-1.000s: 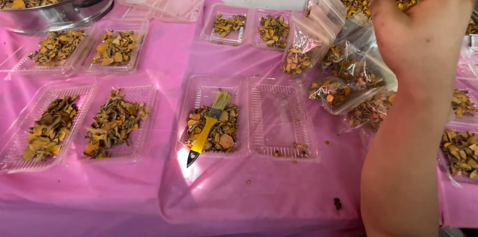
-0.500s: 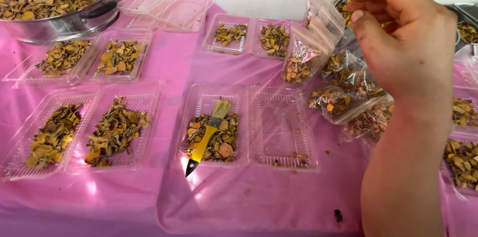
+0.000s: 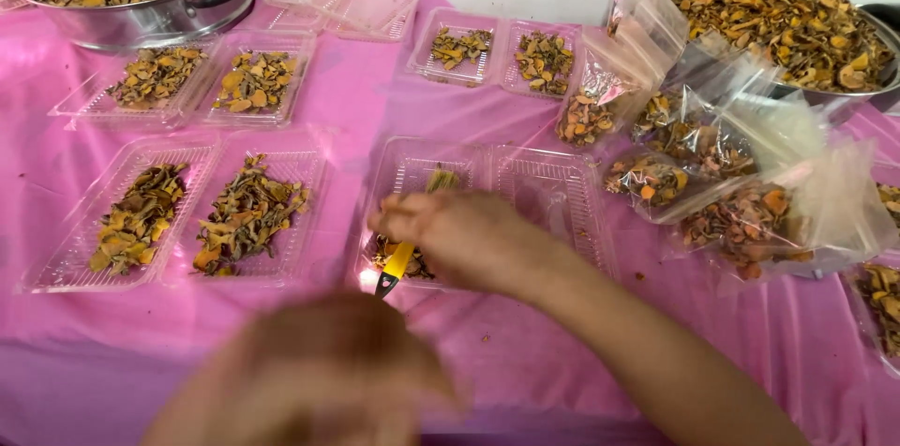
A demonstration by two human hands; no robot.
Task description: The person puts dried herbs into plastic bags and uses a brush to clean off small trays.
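Head view: the right hand (image 3: pixel 464 235), which half a second ago was raised near the bagged pieces, now lies over the open clear clamshell tray (image 3: pixel 553 197), fingers loosely curled on the yellow-handled tool (image 3: pixel 397 263) in its left half. The left hand (image 3: pixel 323 376) is a blur nearer the camera, its grip impossible to tell. Left of this tray several trays (image 3: pixel 248 211) are already filled; its right half remains empty.

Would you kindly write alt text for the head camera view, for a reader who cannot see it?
A right hand reaches over a clear plastic tray of dried orange-brown slices, at a yellow-handled knife lying in it; a blurred left hand fills the foreground. More filled trays, bags and two metal pans crowd the pink tablecloth.
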